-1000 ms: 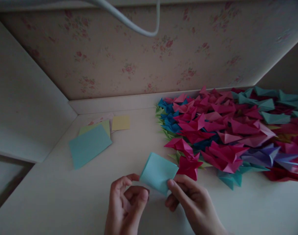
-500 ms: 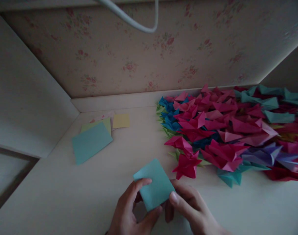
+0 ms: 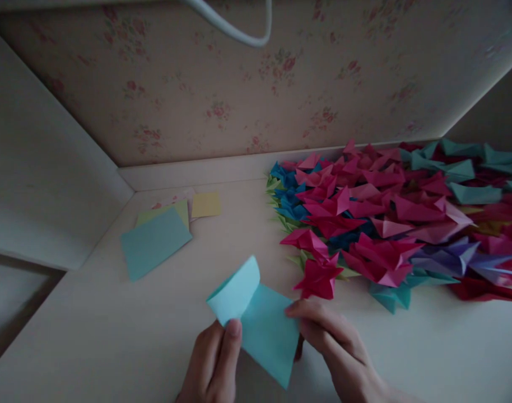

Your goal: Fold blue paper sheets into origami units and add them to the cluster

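A turquoise sheet of origami paper (image 3: 268, 322) is held between my two hands, partly unfolded, its upper left flap curling over toward the middle. My left hand (image 3: 216, 358) pinches the paper's left edge, thumb on top near the flap. At the right edge my right hand (image 3: 334, 341) grips it with the index finger on top; its thumb is mostly hidden. Just beyond the right hand lies a dark pink folded paper piece (image 3: 319, 278), at the near edge of a large group of folded papers.
Folded paper shapes (image 3: 386, 207) in pink, blue, green, purple and red cover the table's right side. At the left lie a turquoise sheet (image 3: 155, 243), a green sheet (image 3: 182, 211) and a small yellow sheet (image 3: 205, 205). A white cable (image 3: 239, 34) hangs before the flowered wall (image 3: 176, 106).
The turquoise paper was a compact folded square and is now opened wider, with a flap lifted at the left. My left thumb has moved on top of it. The view has shifted slightly.
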Demonstrator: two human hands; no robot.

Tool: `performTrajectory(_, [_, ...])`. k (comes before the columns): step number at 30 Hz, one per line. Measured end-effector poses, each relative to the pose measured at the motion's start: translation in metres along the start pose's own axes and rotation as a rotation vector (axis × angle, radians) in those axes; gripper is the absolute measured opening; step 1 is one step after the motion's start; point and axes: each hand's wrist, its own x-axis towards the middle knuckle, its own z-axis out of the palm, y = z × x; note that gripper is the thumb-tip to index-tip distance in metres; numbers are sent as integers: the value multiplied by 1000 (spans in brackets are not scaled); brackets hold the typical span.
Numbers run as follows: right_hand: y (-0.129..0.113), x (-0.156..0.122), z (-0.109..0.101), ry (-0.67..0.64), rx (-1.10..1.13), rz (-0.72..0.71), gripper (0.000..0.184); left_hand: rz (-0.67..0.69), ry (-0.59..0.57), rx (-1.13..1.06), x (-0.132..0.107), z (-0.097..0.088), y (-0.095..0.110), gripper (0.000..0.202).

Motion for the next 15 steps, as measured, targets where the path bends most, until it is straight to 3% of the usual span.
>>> performTrajectory(3, [-2,-3,-2,-75,-190,-148,27,-96,-41,62,10,-2,0,27])
performTrajectory(7, [-2,-1,2,-71,-423,-356,30,-175,-135,11,19,2,12,32])
performTrajectory(11, [5,6,5,-56,-497,-512,25,-199,-58,-185,21,9,26,32])
performTrajectory(15, [7,9,3,45,-483,-526,18,-265,18,-389,17,15,32,37])
